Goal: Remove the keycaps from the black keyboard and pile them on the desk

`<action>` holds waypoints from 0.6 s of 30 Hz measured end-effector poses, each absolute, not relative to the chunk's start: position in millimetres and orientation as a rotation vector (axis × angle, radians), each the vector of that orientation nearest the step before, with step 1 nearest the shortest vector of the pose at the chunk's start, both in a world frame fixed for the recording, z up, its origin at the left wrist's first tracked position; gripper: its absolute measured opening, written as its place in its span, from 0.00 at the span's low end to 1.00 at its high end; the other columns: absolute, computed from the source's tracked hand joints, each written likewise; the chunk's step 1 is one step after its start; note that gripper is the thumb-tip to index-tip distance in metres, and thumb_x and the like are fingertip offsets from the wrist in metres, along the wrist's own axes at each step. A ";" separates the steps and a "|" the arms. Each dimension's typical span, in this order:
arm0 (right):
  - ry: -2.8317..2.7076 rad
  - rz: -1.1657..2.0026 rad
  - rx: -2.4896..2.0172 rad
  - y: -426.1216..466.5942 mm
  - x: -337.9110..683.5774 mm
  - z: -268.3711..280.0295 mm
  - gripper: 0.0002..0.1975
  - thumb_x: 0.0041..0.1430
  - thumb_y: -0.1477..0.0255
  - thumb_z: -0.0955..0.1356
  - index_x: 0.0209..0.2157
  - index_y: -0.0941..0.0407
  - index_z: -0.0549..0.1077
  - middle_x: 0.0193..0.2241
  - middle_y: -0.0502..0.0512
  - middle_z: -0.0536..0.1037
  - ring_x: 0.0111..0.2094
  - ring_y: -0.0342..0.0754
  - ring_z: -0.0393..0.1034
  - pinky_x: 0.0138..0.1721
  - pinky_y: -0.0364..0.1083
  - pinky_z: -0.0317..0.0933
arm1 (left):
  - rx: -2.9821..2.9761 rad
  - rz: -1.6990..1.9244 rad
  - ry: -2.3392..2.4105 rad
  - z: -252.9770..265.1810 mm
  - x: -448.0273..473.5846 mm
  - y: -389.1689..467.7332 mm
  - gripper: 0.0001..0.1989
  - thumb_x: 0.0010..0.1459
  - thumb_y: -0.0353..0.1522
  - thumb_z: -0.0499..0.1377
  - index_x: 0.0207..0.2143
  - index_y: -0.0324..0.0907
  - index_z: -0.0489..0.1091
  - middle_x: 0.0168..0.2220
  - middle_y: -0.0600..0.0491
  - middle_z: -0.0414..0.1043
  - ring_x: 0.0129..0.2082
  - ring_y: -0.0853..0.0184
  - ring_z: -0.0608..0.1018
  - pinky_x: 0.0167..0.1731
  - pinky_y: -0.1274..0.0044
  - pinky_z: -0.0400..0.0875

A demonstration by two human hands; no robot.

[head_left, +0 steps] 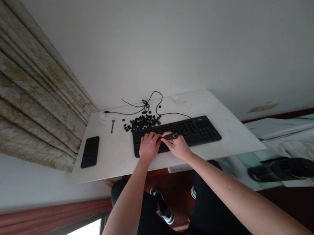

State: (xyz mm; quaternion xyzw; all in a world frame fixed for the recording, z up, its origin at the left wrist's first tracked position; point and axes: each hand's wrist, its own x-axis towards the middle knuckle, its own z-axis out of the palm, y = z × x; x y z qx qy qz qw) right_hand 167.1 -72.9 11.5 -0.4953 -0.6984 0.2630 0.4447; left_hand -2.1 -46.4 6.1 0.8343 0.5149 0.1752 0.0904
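Long black keyboard (202, 131), rounded corners, flat, thin cord (146, 104)

The left hand (148, 146) lies on the keyboard (201, 131); the right hand (180, 147) grips a dark tool (171, 136) over it. Behind are loose keycaps (143, 122) and the cable (145, 104); to the left, 1 blue tool (112, 126) and 1 phone (90, 152).

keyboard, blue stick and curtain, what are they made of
Keyboard: probably matte black plastic, by its dull surface. Blue stick: perhaps plastic, being evenly coloured; finish too small to tell. Curtain: seemingly matte patterned fabric, hanging in folds.
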 end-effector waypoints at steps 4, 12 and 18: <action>-1.768 0.509 -1.191 -76.4 165.0 3.8 0.10 0.68 0.63 0.65 0.42 0.53 0.75 0.39 0.57 0.82 0.39 0.52 0.80 0.41 0.46 0.70 | 2.487 0.485 1.530 6.7 -2.1 -46.3 0.13 0.69 0.37 0.53 0.52 0.50 0.72 0.48 0.49 0.73 0.49 0.56 0.70 0.47 0.65 0.66; -1.790 0.434 -1.118 -84.1 164.6 1.8 0.09 0.68 0.65 0.65 0.44 0.51 0.75 0.42 0.56 0.82 0.42 0.51 0.80 0.45 0.46 0.72 | 2.466 0.486 1.514 8.3 -2.3 -48.3 0.11 0.69 0.36 0.53 0.50 0.49 0.71 0.50 0.50 0.73 0.50 0.58 0.70 0.48 0.66 0.65; -1.748 0.426 -1.088 -91.0 166.2 11.3 0.09 0.67 0.64 0.67 0.44 0.52 0.75 0.42 0.57 0.82 0.44 0.52 0.80 0.46 0.48 0.73 | 2.394 0.604 1.449 4.8 -5.4 -47.6 0.08 0.69 0.34 0.55 0.47 0.47 0.72 0.47 0.52 0.77 0.50 0.60 0.73 0.50 0.67 0.64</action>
